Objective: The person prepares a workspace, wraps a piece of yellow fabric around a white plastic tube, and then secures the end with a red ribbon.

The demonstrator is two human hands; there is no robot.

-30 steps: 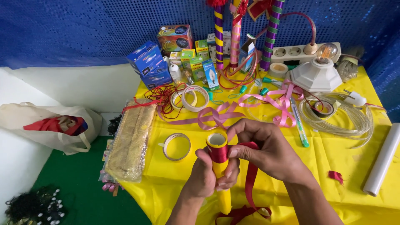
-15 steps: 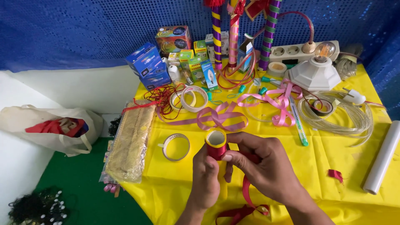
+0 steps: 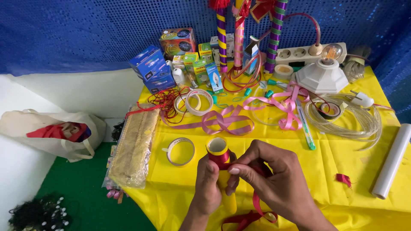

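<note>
Two hands work one yellow tube (image 3: 219, 150): left hand (image 3: 208, 186) fingers wrapped around its stiff, light body, right hand (image 3: 274, 184) fingers pinching soft, slippery red ribbon (image 3: 257, 204) against it, just above the bench (image 3: 342, 149)

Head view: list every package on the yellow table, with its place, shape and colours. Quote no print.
Blue boxes: back left, stacked, rectangular.
Multicoloured box: behind them against the blue backdrop, roughly cube-shaped.
Green and yellow cartons: back centre, small, upright.
Blue bulb card: just in front of the cartons, leaning.
</note>
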